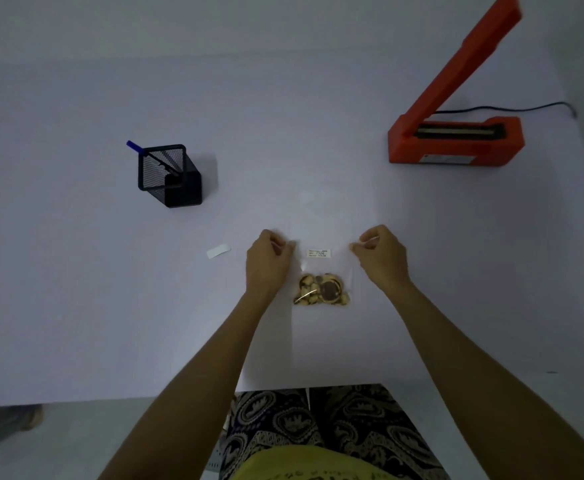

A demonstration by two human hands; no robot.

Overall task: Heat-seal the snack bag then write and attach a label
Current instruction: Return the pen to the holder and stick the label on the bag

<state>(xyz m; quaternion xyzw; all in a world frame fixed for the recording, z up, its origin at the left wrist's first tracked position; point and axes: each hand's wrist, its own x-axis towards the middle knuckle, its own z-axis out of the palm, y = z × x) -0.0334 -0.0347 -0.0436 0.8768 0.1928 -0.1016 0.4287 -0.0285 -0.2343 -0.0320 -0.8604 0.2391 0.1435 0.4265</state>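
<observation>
A pale worktop [76,271] is seen from above, from a camera worn on the head, with two bare forearms reaching forward across it. A clear snack bag [323,244] lies flat at the centre of the worktop, between the two hands. Its left edge is pinched by the left hand [268,261], whose fingers are curled closed on the plastic. Its right edge is pinched in the same way by the right hand [382,256], fingers curled onto the film. Brown and cream snacks [321,289] are gathered at the near end of the bag, closest to the person. A small white label [318,253] with lines of dark writing is seen on the bag, above the snacks and between the two hands; the writing is too small to be read. The far end of the bag is nearly invisible against the worktop.

A small white strip [218,251] lies on the worktop just left of the left hand, apart from it. Further left and further away, a black mesh pen holder [169,176] stands, with a blue pen [134,146] leaning out of it. At the far right, an orange heat sealer [457,140] sits with its arm raised at a steep angle, and a dark cable [512,107] trails behind it to the right. Patterned trousers and a yellow garment are visible at the near edge.
</observation>
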